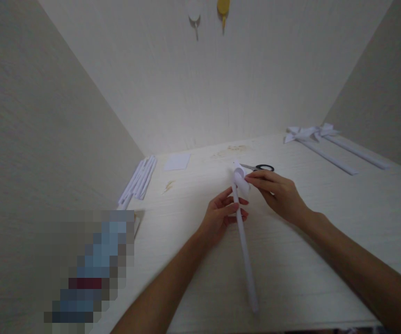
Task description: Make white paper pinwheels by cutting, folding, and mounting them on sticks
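Pale, faintly textured walls are closing in on three sides around a light wood-grain table (pixel 325 241). Two hooks, perhaps adhesive, are hanging high on the back wall (pixel 221 93). Soft light is falling evenly.

My left hand (pixel 221 214) curled in a grip, fingers pointing two o'clock; right hand (pixel 279 192) pinching, fingertips toward nine o'clock.
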The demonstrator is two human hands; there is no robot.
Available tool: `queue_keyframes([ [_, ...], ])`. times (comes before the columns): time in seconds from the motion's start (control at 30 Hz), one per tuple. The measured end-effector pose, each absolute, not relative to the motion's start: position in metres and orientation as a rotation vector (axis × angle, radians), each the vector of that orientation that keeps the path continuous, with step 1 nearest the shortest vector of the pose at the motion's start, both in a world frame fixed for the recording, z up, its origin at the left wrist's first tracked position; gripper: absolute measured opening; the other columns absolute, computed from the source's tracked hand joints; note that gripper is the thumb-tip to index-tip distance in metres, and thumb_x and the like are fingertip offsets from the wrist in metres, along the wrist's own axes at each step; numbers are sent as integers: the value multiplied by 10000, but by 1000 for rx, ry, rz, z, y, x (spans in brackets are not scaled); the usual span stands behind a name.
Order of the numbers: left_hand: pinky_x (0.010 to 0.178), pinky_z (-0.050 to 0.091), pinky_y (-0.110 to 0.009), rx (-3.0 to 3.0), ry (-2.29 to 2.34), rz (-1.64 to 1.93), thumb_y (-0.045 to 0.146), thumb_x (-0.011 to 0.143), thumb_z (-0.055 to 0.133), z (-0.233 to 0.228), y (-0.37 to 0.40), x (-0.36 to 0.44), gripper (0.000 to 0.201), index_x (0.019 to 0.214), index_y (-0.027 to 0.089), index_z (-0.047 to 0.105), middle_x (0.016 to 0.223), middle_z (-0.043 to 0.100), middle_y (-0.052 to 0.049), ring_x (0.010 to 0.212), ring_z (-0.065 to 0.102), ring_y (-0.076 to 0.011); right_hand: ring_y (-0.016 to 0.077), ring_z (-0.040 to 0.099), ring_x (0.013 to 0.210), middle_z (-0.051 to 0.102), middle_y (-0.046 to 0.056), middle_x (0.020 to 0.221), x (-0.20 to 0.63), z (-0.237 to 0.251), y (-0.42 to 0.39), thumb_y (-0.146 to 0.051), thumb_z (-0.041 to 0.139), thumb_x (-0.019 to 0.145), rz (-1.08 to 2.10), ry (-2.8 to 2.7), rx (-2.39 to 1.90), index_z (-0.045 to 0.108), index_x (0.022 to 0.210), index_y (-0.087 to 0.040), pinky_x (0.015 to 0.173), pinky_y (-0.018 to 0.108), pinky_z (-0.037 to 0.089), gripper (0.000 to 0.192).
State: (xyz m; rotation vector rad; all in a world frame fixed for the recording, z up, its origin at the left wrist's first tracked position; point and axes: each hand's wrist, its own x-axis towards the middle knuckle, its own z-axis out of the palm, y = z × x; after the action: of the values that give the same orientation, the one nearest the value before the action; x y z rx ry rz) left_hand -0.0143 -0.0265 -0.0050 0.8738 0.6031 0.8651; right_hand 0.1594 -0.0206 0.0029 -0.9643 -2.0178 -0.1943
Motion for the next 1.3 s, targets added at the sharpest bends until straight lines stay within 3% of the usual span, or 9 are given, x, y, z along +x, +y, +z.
queue_keyframes([
  [0.27, 476, 428, -238, 1004, 705, 878, 147, 616, 580, -5, -29, -12, 584, 1176, 192, 421, 737, 565, -12, 486, 522, -87, 149, 611, 695, 655, 21, 756, 160, 6, -22, -141, 507, 746, -221, -1904, -963, 621, 786, -212, 621, 279, 506, 139],
  [0.43, 334, 341, -165, 1120, 785, 911, 132, 645, 485, -4, -32, -8, 439, 1084, 158, 505, 616, 525, 14, 378, 406, -38, 153, 614, 665, 658, 16, 720, 159, 7, -24, -185, 517, 750, -221, -1918, -979, 610, 755, -206, 598, 281, 505, 96],
  [0.6, 258, 258, -148, 1205, 930, 1047, 244, 711, 469, -5, -32, -6, 407, 1104, 138, 462, 568, 479, 41, 309, 331, -21, 144, 612, 669, 656, 21, 735, 156, 0, -24, -198, 511, 755, -176, -1975, -964, 597, 760, -199, 606, 267, 502, 87],
  [0.87, 265, 248, -145, 1419, 984, 958, 281, 771, 402, -1, -31, -8, 293, 962, 138, 571, 553, 471, 35, 296, 320, -13, 123, 585, 640, 635, 26, 736, 155, -7, -26, -147, 487, 747, -112, -2030, -1016, 572, 779, -179, 569, 231, 469, 96],
  [0.93, 273, 242, -144, 1447, 989, 938, 274, 775, 394, 0, -31, -9, 312, 1004, 138, 557, 547, 472, 36, 302, 326, -15, 120, 572, 624, 623, 25, 720, 154, -6, -27, -136, 484, 742, -74, -2041, -1025, 562, 761, -177, 555, 226, 455, 90],
  [1.1, 309, 260, -146, 1409, 1034, 985, 235, 774, 399, 0, -31, -9, 466, 1228, 145, 345, 557, 498, 40, 323, 320, -17, 99, 514, 554, 566, 12, 652, 154, -5, -28, -104, 468, 726, 5, -2088, -1030, 526, 709, -170, 522, 212, 418, 90],
  [1.3, 309, 252, -153, 1428, 1016, 971, 258, 756, 434, 1, -30, -11, 461, 1196, 127, 398, 636, 503, 19, 338, 322, -5, 88, 479, 543, 537, 15, 654, 154, -5, -28, -110, 465, 728, 88, -2132, -1028, 501, 678, -163, 512, 198, 388, 82],
])
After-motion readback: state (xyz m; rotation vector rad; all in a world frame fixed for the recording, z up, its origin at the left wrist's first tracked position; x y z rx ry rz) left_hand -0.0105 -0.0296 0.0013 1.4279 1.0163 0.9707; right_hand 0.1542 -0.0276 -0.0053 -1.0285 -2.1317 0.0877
